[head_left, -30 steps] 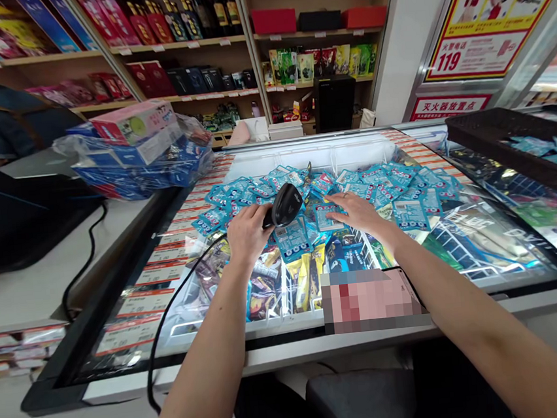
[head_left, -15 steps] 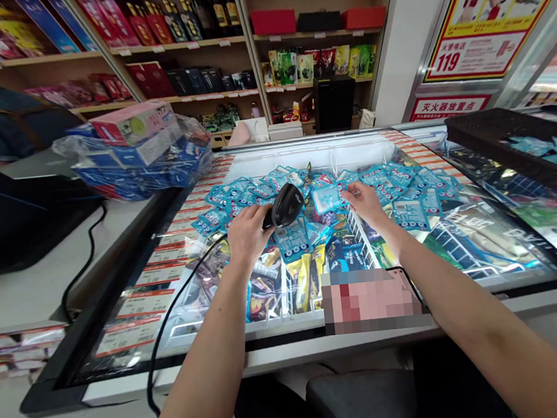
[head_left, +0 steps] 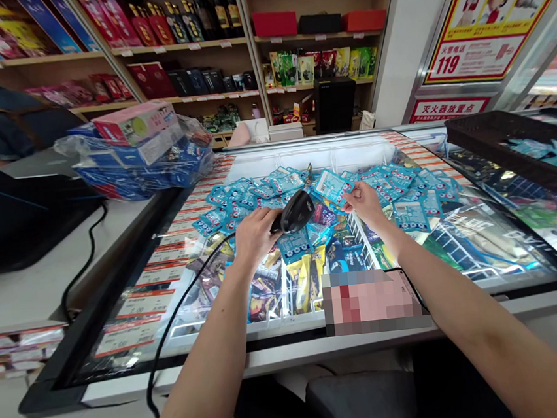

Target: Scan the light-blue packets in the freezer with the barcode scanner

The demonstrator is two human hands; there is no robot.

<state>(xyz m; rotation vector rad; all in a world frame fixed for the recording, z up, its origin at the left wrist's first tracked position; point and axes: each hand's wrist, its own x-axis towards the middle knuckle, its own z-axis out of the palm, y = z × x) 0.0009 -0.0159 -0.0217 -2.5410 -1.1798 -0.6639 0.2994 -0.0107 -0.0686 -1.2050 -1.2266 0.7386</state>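
My left hand (head_left: 256,234) is closed round the handle of a black corded barcode scanner (head_left: 297,211), whose head points to the right. My right hand (head_left: 367,204) pinches one blue packet (head_left: 329,185) by its edge and holds it tilted just in front of the scanner head. Both hands hover over the glass lid of a chest freezer (head_left: 179,297). Many more blue packets (head_left: 405,197) lie spread across the far half of the lid.
A bagged stack of boxes (head_left: 135,150) sits on the counter at the left, beside a black monitor (head_left: 8,215). A black tray (head_left: 513,147) with blue packets rests on the freezer at the right. Shelves of goods line the back wall. The scanner's cable (head_left: 171,324) hangs over the freezer's front edge.
My right hand has picked one blue packet off the pile and lifted it toward the scanner. My left hand has shifted the scanner slightly right and turned it toward the packet.
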